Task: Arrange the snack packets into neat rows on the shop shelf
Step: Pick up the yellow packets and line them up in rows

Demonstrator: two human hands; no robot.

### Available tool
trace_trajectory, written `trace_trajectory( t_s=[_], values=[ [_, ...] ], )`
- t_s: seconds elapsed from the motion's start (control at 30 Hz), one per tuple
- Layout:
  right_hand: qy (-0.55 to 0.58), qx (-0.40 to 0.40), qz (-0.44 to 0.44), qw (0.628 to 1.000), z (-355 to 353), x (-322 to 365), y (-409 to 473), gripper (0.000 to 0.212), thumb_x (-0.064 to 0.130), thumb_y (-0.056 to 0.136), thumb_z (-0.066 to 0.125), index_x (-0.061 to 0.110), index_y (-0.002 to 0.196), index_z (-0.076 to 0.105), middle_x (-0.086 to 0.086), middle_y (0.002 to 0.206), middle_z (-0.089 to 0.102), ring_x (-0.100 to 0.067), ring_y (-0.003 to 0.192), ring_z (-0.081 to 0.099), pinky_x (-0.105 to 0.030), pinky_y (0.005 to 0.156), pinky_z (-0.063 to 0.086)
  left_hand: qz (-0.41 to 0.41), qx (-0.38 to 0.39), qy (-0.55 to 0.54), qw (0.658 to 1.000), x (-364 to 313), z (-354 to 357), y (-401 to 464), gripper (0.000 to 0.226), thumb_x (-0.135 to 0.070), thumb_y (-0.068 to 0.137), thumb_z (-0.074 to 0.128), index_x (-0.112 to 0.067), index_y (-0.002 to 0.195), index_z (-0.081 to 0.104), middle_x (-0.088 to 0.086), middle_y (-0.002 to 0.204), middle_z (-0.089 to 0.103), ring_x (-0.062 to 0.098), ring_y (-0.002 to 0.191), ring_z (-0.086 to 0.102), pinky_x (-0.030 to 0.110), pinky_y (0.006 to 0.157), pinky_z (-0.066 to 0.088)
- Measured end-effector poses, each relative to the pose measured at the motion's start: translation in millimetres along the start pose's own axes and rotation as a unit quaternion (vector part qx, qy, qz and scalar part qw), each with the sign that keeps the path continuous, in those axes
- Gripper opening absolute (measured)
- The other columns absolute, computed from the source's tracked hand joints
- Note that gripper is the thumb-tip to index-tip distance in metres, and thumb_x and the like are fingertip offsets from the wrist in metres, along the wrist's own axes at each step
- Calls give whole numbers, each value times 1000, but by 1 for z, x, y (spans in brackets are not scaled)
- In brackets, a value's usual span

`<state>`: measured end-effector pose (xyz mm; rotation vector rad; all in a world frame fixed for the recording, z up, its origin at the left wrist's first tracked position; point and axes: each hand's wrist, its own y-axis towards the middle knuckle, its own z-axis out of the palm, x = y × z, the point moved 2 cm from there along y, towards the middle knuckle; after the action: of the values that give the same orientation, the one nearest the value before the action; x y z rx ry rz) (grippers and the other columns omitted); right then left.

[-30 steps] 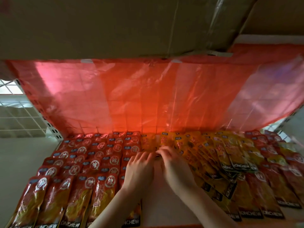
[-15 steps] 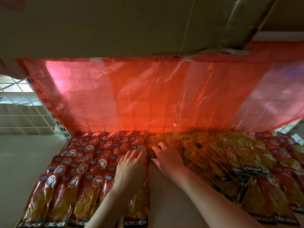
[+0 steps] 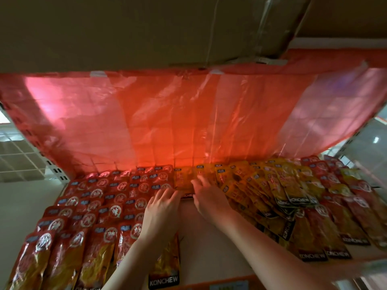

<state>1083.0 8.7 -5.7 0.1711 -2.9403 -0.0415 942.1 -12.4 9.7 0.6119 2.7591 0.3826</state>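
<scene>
Red snack packets (image 3: pixel 88 216) lie in overlapping rows on the left of the shop shelf (image 3: pixel 207 254). Yellow packets (image 3: pixel 261 185) lie in looser, slanted rows on the right, with more red packets (image 3: pixel 345 208) at the far right. My left hand (image 3: pixel 161 212) and my right hand (image 3: pixel 209 197) rest side by side deep on the shelf, fingers pressed on a yellow packet (image 3: pixel 185 182) at the back of the middle gap. Whether the fingers pinch it or only push it is unclear. A single packet (image 3: pixel 165 266) lies under my left forearm.
A red plastic sheet (image 3: pixel 188 122) hangs along the shelf's back. A cardboard box (image 3: pixel 146 28) fills the space overhead. White wire grid panels (image 3: pixel 18 155) stand at the left. A bare strip of shelf runs between the two packet groups.
Both hands have reached farther back along the middle gap, from about mid-shelf to the yellow packet at the rear. The view has shifted slightly leftward.
</scene>
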Motion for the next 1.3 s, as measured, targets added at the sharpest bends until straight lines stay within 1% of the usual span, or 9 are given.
trace_trajectory(
  t_s=[0.3,0.6,0.67,0.73,0.8,0.87,1.0,1.1,1.3],
  values=[
    [-96,41,51,993,-6,7,5,30,2,96,37,1,124,47,-20,134,43,-35,125,39,-39,94,45,25,-8,-19,999,-1,-6,-8,35,-10,65,76,-20,97,65,-5,94,66,19,86,64,33,62,54],
    [-22,-213,96,972,-73,12,-9,20,16,90,56,9,109,58,-6,95,67,-23,84,67,-28,55,43,-45,-6,-197,979,2,-13,-11,24,-12,91,51,-22,110,62,-7,99,62,12,89,58,31,68,53],
    [1,-283,48,958,-85,17,-19,13,13,79,70,10,87,60,-3,72,65,-20,61,65,-20,45,33,-107,3,-339,935,-2,-18,-5,22,-15,95,49,-20,114,58,-2,101,64,11,86,60,25,67,51],
    [17,-320,-18,947,-86,21,-31,19,10,72,74,11,74,56,1,64,59,-15,53,59,-17,44,28,-177,48,-513,839,-8,-22,3,26,-23,97,45,-13,120,52,9,107,65,17,86,64,26,68,53],
    [46,-311,-89,945,-78,24,-40,15,11,75,71,12,77,56,1,72,60,-16,64,60,-18,53,35,-240,86,-660,706,-13,-24,10,33,-31,98,40,-9,118,52,16,106,66,25,88,67,36,70,55],
    [88,-274,-134,948,-61,21,-43,9,17,84,59,14,92,57,0,91,64,-19,84,61,-24,69,43,-270,91,-722,630,-15,-26,16,34,-33,98,40,-6,111,57,18,96,67,24,82,68,36,66,55],
    [115,-164,-120,972,-30,16,-45,41,19,81,52,19,122,50,-3,122,57,-26,107,56,-36,85,51,-283,76,-707,643,-18,-20,22,16,-8,95,48,-6,107,58,13,89,68,19,73,68,29,63,57],
    [141,-160,-65,975,-18,13,-40,62,5,81,61,14,139,42,-8,127,56,-27,112,54,-39,91,48,-294,92,-682,664,-18,-11,22,32,12,89,42,2,118,50,19,96,65,22,75,67,27,65,57],
    [115,-210,-43,970,-17,12,-33,48,1,76,60,6,123,57,-13,97,68,-26,84,68,-29,69,53,-238,85,-562,788,-10,-9,17,28,10,87,45,-8,100,62,10,93,67,18,80,63,35,75,54]
  ],
)
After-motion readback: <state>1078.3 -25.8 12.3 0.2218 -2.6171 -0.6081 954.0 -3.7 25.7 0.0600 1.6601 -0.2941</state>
